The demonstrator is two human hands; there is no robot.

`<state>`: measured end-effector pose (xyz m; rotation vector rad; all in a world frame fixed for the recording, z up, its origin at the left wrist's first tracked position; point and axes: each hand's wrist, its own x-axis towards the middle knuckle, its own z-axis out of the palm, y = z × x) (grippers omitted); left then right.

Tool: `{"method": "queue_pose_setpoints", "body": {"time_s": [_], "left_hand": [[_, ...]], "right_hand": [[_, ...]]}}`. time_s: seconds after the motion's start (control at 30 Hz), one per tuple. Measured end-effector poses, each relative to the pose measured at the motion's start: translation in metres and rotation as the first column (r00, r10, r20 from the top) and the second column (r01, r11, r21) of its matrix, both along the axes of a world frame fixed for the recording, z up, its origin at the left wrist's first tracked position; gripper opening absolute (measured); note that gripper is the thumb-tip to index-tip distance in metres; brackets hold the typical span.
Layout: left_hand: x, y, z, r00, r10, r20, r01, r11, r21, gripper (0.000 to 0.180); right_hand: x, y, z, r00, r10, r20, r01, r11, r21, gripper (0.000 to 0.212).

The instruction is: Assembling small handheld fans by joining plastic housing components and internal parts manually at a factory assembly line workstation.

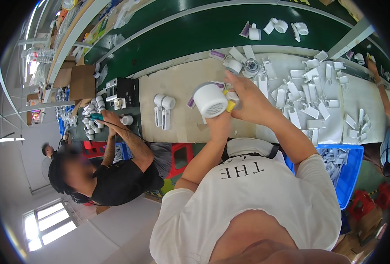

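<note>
A white cylindrical housing [210,100] with a perforated round end is held up over the bench, tilted towards me. My left hand [220,125] is closed on it from below; the housing hides most of its fingers. Small yellow pieces [230,106] show at the housing's right side, between my hands; what they are I cannot tell. My right hand [255,102] curls around a small white part next to them, largely hidden by its fingers. Just beyond lie another round white unit [234,66], a round part with a clear face [251,66] and a purple-labelled piece [217,54].
Many white plastic parts [310,90] cover the bench at right. Two assembled white units [163,110] lie left. More stand on the green shelf [181,33]. A blue crate [351,176] sits below right. At left, a co-worker [120,171] holds a teal tool [96,116].
</note>
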<state>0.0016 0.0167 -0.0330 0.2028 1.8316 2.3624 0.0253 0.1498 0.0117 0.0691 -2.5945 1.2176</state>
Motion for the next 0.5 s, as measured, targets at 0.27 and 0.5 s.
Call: {"method": "queue_pose_setpoints", "body": {"time_s": [0.27,0.5], "left_hand": [[-0.032,-0.004,0.031,0.979,-0.136,0.15,0.056,0.894,0.444,0.029],[-0.048,-0.005,0.037,0.957,-0.248,0.151,0.13,0.831,0.541,0.03]], "right_hand": [[0.018,0.0,-0.015,0.944,0.046,0.328,0.192,0.732,-0.654,0.031],[-0.004,-0.003,-0.02,0.953,-0.067,-0.294,-0.003,0.973,-0.233,0.035]]}}
